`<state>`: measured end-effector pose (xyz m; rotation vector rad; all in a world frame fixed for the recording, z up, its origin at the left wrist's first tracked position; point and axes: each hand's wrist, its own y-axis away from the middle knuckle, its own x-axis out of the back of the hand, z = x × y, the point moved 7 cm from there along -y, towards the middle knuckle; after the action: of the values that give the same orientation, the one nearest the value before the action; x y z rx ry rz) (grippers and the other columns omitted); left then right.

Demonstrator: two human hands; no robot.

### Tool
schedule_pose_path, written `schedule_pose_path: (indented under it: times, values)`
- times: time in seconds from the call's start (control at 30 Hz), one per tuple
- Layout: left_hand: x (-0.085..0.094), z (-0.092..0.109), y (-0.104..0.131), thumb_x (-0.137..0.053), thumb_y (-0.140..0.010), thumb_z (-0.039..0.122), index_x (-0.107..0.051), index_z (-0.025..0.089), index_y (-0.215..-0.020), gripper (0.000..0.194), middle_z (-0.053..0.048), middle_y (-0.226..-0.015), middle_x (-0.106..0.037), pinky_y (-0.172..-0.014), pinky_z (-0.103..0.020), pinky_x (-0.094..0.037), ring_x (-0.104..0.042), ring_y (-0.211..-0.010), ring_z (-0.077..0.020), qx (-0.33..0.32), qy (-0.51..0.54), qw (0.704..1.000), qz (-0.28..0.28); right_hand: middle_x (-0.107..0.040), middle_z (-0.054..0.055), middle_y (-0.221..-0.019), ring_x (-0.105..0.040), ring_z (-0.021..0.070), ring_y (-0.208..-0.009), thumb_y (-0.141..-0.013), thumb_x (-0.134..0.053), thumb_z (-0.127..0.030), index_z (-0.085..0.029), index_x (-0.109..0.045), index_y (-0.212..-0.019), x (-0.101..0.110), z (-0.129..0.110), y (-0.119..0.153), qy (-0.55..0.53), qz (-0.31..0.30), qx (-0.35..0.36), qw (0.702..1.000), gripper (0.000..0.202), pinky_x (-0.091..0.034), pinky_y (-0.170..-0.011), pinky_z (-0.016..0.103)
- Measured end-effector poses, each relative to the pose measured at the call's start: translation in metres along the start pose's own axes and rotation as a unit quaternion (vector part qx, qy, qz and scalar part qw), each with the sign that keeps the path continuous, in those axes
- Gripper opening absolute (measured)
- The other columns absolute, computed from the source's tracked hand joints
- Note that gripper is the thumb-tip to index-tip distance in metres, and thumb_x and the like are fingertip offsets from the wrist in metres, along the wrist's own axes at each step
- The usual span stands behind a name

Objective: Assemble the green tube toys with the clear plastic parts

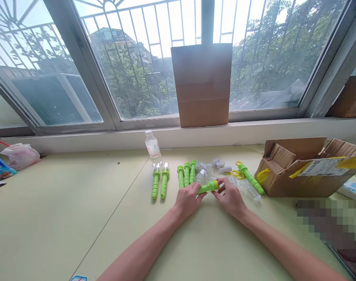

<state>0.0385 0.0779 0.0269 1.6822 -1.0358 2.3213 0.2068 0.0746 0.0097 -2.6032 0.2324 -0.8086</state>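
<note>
My left hand (188, 198) is closed round the body of a green plastic tube (206, 187), held nearly level above the table. At the tube's right end, by its yellow ring, the fingers of my right hand (229, 196) are closed. Just beyond my left hand lie several green tubes (186, 173) side by side. Two more green tubes (164, 183) with clear tops lie to the left. Clear and whitish plastic pieces (208, 169) are heaped behind the held tube. Right of my right hand rest a green tube (251, 178), yellow rings (236, 174) and clear cylinders (249, 189).
A water bottle (153, 148) stands behind the left tubes. An open cardboard box (309, 175) is at the right on the pale table (63, 207). A cardboard sheet (203, 86) leans against the window. At far left lie a pink plastic bag (22, 155) and a blue packet (1, 166).
</note>
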Motion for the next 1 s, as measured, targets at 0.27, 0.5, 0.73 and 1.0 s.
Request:
schedule_pose_path:
  times: [0.27,0.5,0.73,1.0]
  values:
    - [0.001,0.000,0.000,-0.061,-0.092,0.036,-0.062,0.019,-0.093,0.017,-0.003,-0.085,-0.071,-0.057,-0.026,-0.041,-0.067,-0.073,-0.0194,-0.013,0.000,1.000,0.014,-0.070,0.008,-0.112,-0.068,0.0176,-0.064,-0.076,-0.064,-0.033,-0.024,-0.046,-0.084,0.002,-0.002,0.000,-0.005,0.004,0.004,1.000,0.021,-0.054,-0.057,0.033]
    - [0.000,-0.001,0.000,-0.060,-0.092,0.037,-0.062,0.019,-0.093,0.018,-0.003,-0.084,-0.072,-0.058,-0.027,-0.043,-0.068,-0.074,-0.0200,-0.008,0.010,1.000,0.013,-0.071,0.009,-0.112,-0.067,0.0175,-0.063,-0.076,-0.064,-0.035,-0.024,-0.047,-0.081,0.004,-0.004,0.000,-0.017,0.015,0.010,1.000,0.021,-0.056,-0.055,0.034]
    - [0.000,-0.004,0.000,-0.057,-0.093,0.038,-0.063,0.020,-0.096,0.019,-0.005,-0.086,-0.074,-0.061,-0.028,-0.047,-0.069,-0.076,-0.0210,0.008,0.039,0.999,0.019,-0.070,0.010,-0.114,-0.068,0.0165,-0.062,-0.080,-0.063,-0.039,-0.023,-0.049,-0.082,0.008,-0.011,0.001,-0.032,0.026,0.031,0.999,0.022,-0.056,-0.054,0.033]
    - [-0.001,-0.001,0.001,-0.053,-0.095,0.040,-0.065,0.020,-0.097,0.023,-0.005,-0.081,-0.073,-0.059,-0.029,-0.049,-0.069,-0.072,-0.0210,-0.005,0.035,0.999,0.015,-0.068,0.007,-0.118,-0.070,0.0171,-0.067,-0.080,-0.062,-0.031,-0.024,-0.046,-0.092,0.003,-0.008,0.000,0.005,0.002,0.058,0.998,0.021,-0.055,-0.055,0.032]
